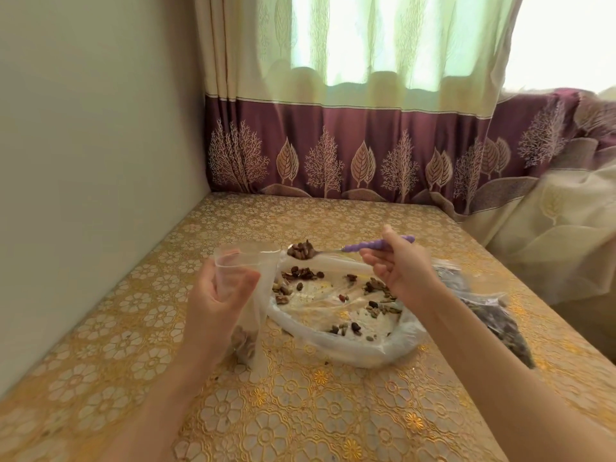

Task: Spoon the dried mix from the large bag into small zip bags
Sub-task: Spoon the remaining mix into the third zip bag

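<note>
My left hand [218,301] grips a small clear zip bag [253,261] upright, its mouth open and some dried mix lying at its bottom. My right hand [400,265] holds a spoon with a purple handle [380,244]. The spoon's bowl [301,251] is heaped with brown nuts and dried fruit and hovers just right of the small bag's mouth. Below the spoon lies the large clear bag [336,311], spread open on the table, with scattered pieces of mix inside.
Filled zip bags of dark mix [500,321] lie to the right, partly behind my right forearm. The table wears a gold floral cloth [300,411]. A wall stands on the left, and a curtain [333,155] hangs at the table's far edge.
</note>
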### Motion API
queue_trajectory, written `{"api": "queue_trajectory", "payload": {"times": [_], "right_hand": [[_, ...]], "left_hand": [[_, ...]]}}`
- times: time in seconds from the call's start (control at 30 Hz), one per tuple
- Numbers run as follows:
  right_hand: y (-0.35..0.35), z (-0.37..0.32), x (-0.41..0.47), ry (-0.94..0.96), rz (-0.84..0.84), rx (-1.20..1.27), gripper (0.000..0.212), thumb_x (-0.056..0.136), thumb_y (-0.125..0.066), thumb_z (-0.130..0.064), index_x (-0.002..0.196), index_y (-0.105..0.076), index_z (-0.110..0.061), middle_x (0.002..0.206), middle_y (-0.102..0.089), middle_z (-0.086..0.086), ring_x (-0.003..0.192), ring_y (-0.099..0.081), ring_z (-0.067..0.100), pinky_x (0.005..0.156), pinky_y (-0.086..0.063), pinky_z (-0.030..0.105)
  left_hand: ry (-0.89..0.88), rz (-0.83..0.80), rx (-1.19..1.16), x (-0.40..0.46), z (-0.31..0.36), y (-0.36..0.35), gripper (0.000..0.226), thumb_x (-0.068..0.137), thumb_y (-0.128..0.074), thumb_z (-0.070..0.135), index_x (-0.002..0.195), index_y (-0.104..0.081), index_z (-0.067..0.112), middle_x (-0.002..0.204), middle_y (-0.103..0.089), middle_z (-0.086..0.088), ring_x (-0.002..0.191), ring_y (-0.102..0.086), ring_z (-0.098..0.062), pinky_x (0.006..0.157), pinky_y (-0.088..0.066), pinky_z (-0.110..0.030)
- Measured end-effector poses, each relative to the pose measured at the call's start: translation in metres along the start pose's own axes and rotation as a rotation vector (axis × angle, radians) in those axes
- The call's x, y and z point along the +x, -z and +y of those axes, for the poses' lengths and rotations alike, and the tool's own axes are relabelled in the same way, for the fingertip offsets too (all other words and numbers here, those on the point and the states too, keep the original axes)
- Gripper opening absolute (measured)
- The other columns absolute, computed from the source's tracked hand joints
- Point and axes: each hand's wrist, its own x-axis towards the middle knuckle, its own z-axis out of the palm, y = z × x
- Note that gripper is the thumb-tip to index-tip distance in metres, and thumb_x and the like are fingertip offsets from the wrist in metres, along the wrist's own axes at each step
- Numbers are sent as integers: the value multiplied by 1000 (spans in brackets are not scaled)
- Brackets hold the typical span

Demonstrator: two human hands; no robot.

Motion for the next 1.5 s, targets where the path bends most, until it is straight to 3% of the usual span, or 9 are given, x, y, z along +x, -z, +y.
{"api": "queue_trajectory", "payload": {"times": [0.27, 0.37, 0.47, 0.6, 0.67, 0.83, 1.03, 1.3, 1.5], "right_hand": [[-38, -34, -27, 183, -225, -112, 45, 100, -44, -29, 74, -63, 2, 77, -74, 15, 47, -59, 7, 40, -43, 12], [-52, -30, -38, 286, -288, -208, 43, 100, -44, -27, 73, -62, 2, 77, -73, 16, 49, -60, 11, 41, -43, 15], [-62, -24, -48, 464, -349, -321, 39, 99, -47, -22, 68, -64, -4, 73, -73, 12, 49, -60, 15, 41, -44, 18], [-66, -20, -52, 620, -442, -431, 32, 99, -47, -18, 76, -66, -5, 77, -74, 8, 53, -63, 20, 40, -45, 21], [-66, -20, -52, 642, -455, -432, 30, 98, -48, -17, 77, -66, -5, 78, -74, 8, 53, -63, 21, 40, -45, 22], [-59, -20, -45, 624, -349, -267, 31, 99, -47, -18, 79, -65, -1, 71, -73, 7, 48, -60, 16, 38, -43, 19], [-30, -10, -22, 373, -106, -96, 43, 100, -45, -29, 71, -62, -2, 80, -73, 18, 47, -57, 13, 38, -39, 17], [-5, 32, -7, 300, 29, -467, 47, 98, -49, -26, 66, -67, 4, 63, -71, 11, 43, -60, 14, 36, -39, 20], [-12, 49, -7, 292, 29, -490, 49, 97, -50, -29, 60, -68, -2, 61, -71, 9, 44, -61, 16, 34, -38, 19]], "left_hand": [[42, -13, 54, 0, -3, -1, 80, 46, -61, 84, 112, -53, 39, 106, -67, 8, 94, -66, -8, 77, -55, -31], [40, -10, 84, 1, -4, 0, 101, 44, -60, 86, 123, -52, 24, 105, -68, 6, 93, -66, -8, 76, -55, -28], [42, 0, 74, 1, -3, -1, 97, 45, -60, 86, 120, -55, 25, 100, -69, 12, 89, -66, -2, 77, -52, -25], [54, 33, 43, 2, -1, -2, 89, 41, -60, 88, 99, -57, 21, 72, -63, 7, 56, -57, 0, 50, -46, -12], [54, 35, 53, 2, -1, -2, 97, 40, -59, 88, 108, -56, 19, 78, -67, 11, 62, -62, 3, 50, -46, -10], [26, 27, 43, 2, -2, 0, 87, 44, -58, 88, 109, -54, 30, 93, -68, 22, 82, -66, 3, 62, -51, -13], [-2, 27, -14, 1, 1, 0, 91, 49, -62, 83, 119, -51, 27, 99, -68, 23, 87, -66, 1, 64, -49, -8], [4, 29, -24, 2, -1, 2, 80, 51, -64, 80, 115, -52, 33, 99, -68, 22, 89, -67, 0, 67, -50, -10], [3, 50, -24, 4, -3, 3, 89, 50, -64, 81, 120, -52, 28, 100, -68, 17, 88, -67, -2, 64, -50, -11]]}}
